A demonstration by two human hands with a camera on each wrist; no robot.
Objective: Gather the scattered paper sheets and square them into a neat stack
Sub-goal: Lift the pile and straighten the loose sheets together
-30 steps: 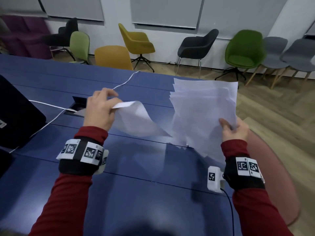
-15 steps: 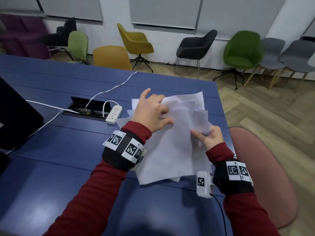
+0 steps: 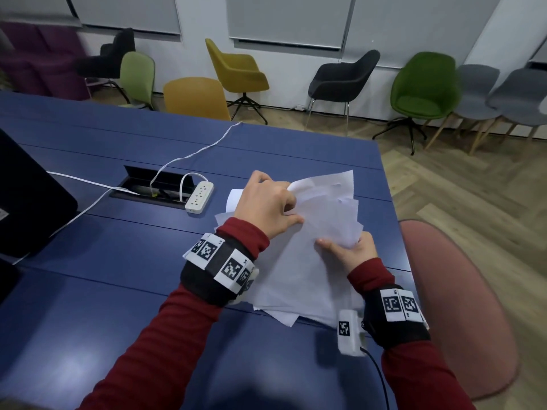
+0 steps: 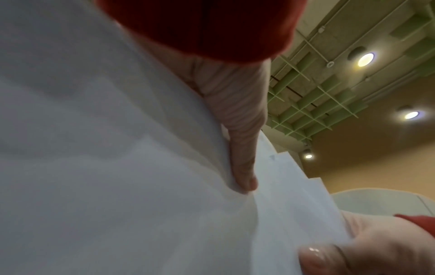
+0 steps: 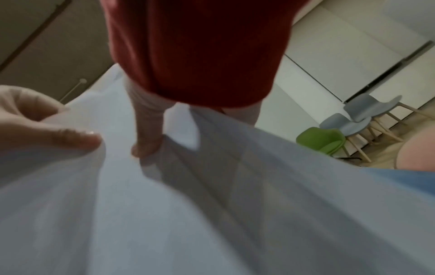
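Note:
A loose, uneven pile of white paper sheets point(image 3: 305, 270) lies on the blue table point(image 3: 118, 291) near its right edge, corners fanned out at the far end. My left hand point(image 3: 284, 208) grips the pile's far left part, fingers curled over a lifted top corner. In the left wrist view its thumb point(image 4: 243, 167) presses into the paper point(image 4: 117, 167). My right hand point(image 3: 340, 247) pinches the right edge of the sheets, thumb on top and fingers hidden beneath. The right wrist view shows that thumb point(image 5: 146, 143) on the paper point(image 5: 212, 204), with the left hand point(image 5: 54, 134) beside it.
A white power strip point(image 3: 199, 198) and cable lie by an open cable hatch point(image 3: 148, 184) left of the pile. A black object point(image 3: 26, 202) stands at the table's left. A pink chair point(image 3: 461, 306) sits against the right table edge; several chairs line the wall.
A second ago my left hand held one sheet apart while the right held the bundle raised. Now the sheets lie together on the table, with both hands gripping the pile.

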